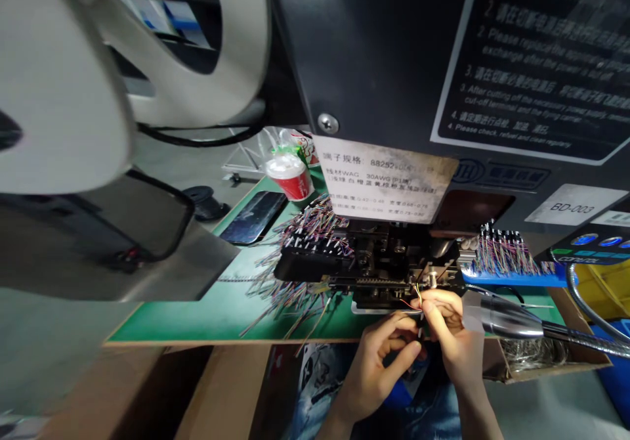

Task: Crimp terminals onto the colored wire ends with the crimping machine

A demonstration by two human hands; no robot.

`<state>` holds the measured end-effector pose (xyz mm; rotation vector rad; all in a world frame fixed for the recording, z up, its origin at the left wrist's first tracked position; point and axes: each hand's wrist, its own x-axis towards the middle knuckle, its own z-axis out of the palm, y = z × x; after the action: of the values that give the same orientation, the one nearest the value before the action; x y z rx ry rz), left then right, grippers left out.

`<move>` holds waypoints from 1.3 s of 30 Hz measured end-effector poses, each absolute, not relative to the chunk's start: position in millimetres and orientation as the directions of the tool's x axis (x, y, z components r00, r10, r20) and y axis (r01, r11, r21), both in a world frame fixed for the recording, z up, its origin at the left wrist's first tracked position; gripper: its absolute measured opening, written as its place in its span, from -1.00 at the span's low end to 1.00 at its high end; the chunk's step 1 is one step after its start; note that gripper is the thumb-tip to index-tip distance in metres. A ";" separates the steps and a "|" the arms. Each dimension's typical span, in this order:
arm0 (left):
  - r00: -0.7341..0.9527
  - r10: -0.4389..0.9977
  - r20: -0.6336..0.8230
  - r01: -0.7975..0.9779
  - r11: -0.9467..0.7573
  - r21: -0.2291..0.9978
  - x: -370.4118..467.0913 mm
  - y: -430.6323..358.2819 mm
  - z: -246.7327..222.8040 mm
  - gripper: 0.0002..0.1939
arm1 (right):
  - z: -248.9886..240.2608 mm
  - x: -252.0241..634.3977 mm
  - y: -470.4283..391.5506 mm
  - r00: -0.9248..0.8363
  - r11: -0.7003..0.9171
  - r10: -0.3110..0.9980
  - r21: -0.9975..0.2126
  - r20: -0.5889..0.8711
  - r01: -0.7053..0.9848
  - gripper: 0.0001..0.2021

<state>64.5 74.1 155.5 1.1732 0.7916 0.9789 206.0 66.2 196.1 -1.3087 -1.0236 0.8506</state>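
Thin coloured wires [418, 293], red and yellow among them, fan out at the working point of a black crimping machine [388, 256]. My right hand [455, 335] pinches these wires between thumb and forefinger, just in front of the machine. Close beside it on the left, my left hand [381, 364] has its fingers curled and its thumb near the forefinger. A small white piece [420, 332] shows between the two hands. What the left fingers hold, if anything, is too small to make out.
Wire bundles [290, 295] lie left on the green table [197, 322]; more wires [506, 249] lie in a blue tray. A phone [256, 217] and red cup [291, 180] stand behind. A lamp [506, 315] reaches close to my right hand. A terminal reel [59, 98] hangs left.
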 end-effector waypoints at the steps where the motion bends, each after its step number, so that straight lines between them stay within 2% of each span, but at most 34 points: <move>1: 0.396 0.918 -0.015 -0.204 0.104 0.974 62.3 74.3 156.9 -0.58 | 196.4 207.1 65.7 0.332 0.112 0.934 -0.991 0.131 0.076 -0.83; 6: 0.556 0.831 0.022 -0.291 0.170 0.942 46.2 77.0 167.3 -0.66 | 200.4 214.6 60.1 0.198 0.220 0.949 -0.965 0.246 0.142 -0.78; 10: 0.596 0.798 0.089 -0.348 0.156 0.925 40.0 78.3 171.1 -0.74 | 203.1 212.9 54.3 0.192 0.203 0.961 -0.979 0.200 0.001 -0.76; 13: 0.579 0.811 0.083 -0.335 0.144 0.931 43.8 78.1 169.2 -0.79 | 203.6 209.8 54.0 0.229 0.170 0.962 -0.983 0.151 -0.064 -0.83; 18: 0.466 0.881 0.080 -0.236 0.036 0.971 58.3 77.7 169.3 -0.78 | 202.6 209.4 60.5 0.281 0.143 0.952 -0.989 0.124 -0.047 -0.76; 23: 0.360 0.929 0.085 -0.139 -0.036 0.990 69.2 77.3 174.6 -0.86 | 198.6 210.6 64.7 0.311 0.103 0.947 -0.992 0.078 -0.066 -0.78; 29: 0.341 0.931 0.133 -0.117 -0.098 0.988 71.2 78.2 177.0 -0.94 | 191.9 211.6 66.2 0.335 0.100 0.937 -0.995 0.099 0.012 -0.77; 39: 0.340 0.925 0.172 -0.135 -0.133 0.982 71.6 79.0 179.8 -0.92 | 190.5 215.7 69.7 0.300 0.103 0.947 -0.992 0.118 0.068 -0.77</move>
<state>71.6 79.0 179.8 1.3868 0.7861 1.0978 215.7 69.7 190.5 -1.2940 -1.0663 0.8757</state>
